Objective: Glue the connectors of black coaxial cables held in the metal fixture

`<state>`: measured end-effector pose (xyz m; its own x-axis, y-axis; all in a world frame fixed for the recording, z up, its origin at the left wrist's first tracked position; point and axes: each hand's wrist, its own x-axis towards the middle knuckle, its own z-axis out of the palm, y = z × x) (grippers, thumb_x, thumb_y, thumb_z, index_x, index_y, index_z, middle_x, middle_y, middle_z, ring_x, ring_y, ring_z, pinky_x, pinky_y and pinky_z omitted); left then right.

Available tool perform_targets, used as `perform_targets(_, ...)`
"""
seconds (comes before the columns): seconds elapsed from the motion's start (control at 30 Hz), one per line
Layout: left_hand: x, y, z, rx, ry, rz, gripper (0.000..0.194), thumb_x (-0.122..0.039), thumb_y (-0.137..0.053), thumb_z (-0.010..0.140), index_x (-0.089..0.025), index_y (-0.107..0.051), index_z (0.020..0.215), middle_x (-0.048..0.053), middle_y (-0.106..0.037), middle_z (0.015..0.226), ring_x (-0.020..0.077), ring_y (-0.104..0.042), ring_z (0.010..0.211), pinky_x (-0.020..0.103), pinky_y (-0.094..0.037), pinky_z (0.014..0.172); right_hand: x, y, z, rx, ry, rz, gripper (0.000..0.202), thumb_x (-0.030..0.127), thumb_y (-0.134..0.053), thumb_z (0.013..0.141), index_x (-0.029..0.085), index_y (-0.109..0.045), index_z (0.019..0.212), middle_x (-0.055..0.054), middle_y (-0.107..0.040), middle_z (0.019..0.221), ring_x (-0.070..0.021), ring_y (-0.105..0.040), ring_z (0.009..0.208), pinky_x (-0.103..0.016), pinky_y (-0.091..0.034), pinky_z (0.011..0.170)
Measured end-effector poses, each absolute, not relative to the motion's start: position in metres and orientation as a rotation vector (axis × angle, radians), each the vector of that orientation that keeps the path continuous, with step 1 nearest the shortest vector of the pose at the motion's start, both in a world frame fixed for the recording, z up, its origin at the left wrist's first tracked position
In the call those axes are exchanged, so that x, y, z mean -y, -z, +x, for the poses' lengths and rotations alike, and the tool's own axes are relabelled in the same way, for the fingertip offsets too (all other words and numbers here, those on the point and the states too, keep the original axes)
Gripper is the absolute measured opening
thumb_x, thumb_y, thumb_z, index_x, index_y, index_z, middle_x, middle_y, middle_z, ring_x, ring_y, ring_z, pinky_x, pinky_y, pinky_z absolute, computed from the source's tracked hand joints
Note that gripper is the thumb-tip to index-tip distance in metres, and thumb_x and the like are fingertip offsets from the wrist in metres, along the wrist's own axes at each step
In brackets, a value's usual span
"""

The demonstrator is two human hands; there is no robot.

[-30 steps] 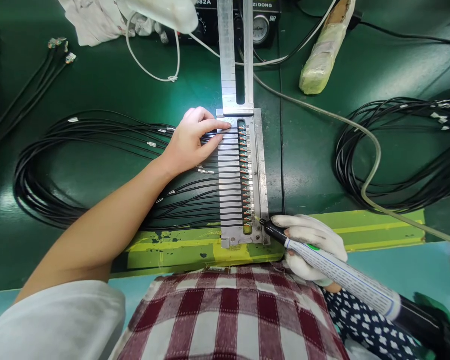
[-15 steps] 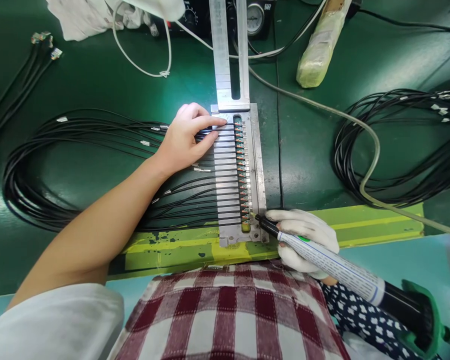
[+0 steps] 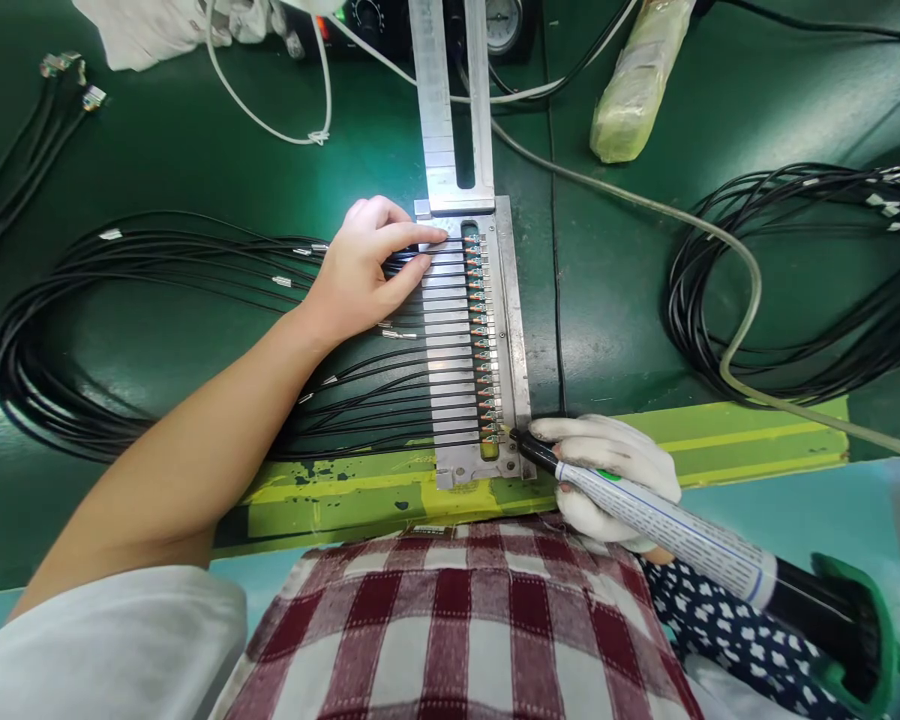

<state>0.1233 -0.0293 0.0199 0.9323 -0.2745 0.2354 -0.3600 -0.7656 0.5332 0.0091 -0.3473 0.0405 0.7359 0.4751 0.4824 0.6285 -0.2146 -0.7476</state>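
Note:
A metal fixture holds a row of black cables side by side, their small connector ends lined up over a slot. My left hand rests at its upper left, index finger and thumb spread on the topmost cables. My right hand, in a white glove, is wrapped round a syringe-like tube with a printed label, black tip and green rear flange. That tip touches or hovers just over the fixture's lower right part, beside the lowest connectors.
Coiled black cables lie at left and right. A wrapped yellowish block, a pale hose, a gauge and a white cloth are at the back. Yellow-green tape lines the front edge.
The view has shifted slightly, so the fixture and cables appear a little higher and further left. Both hands keep about the same places on the fixture and tube.

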Motion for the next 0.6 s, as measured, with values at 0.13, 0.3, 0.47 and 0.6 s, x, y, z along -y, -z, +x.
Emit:
perform_targets(0.13,0.0302,-0.0200,0.1231,0.441,-0.188,2.481,0.029,-0.034,-0.053,0.093,-0.031,-0.071,0.116,0.007,-0.063,0.104,0.0281,-0.058,0.105,0.052,-0.046,0.099,0.3457,-0.0418,0.0103,0.844,0.185,-1.862,0.021,0.017,-0.066,0.085,0.017,-0.065,0.106,-0.011,-0.076,0.105,-0.0229,-0.076,0.085,-0.034,-0.063,0.073)
perform_targets(0.3,0.0308,-0.0193,0.1228,0.416,-0.186,2.466,0.029,-0.034,-0.054,0.092,-0.030,-0.071,0.115,0.007,-0.063,0.104,0.0284,-0.057,0.105,0.051,-0.045,0.100,0.3421,-0.0459,0.0143,0.840,0.209,-1.852,0.016,0.016,-0.064,0.085,0.017,-0.065,0.101,-0.012,-0.077,0.100,-0.0225,-0.076,0.081,-0.032,-0.063,0.068)
perform_targets(0.47,0.0301,-0.0190,0.1233,0.408,-0.168,2.440,0.028,-0.034,-0.055,0.091,-0.032,-0.071,0.114,0.007,-0.063,0.104,0.0297,-0.057,0.106,0.053,-0.044,0.100,0.3409,-0.0489,0.0166,0.836,0.191,-1.863,0.017,0.017,-0.065,0.084,0.017,-0.066,0.101,-0.013,-0.077,0.101,-0.0240,-0.077,0.082,-0.032,-0.064,0.068)
perform_targets(0.6,0.0298,-0.0205,0.1231,0.412,-0.154,2.452,0.029,-0.035,-0.054,0.092,-0.033,-0.071,0.115,0.008,-0.062,0.105,0.0299,-0.057,0.106,0.054,-0.045,0.101,0.3403,-0.0487,0.0163,0.813,0.186,-1.871,0.017,0.017,-0.066,0.084,0.018,-0.066,0.102,-0.013,-0.077,0.100,-0.0251,-0.077,0.083,-0.033,-0.064,0.068)
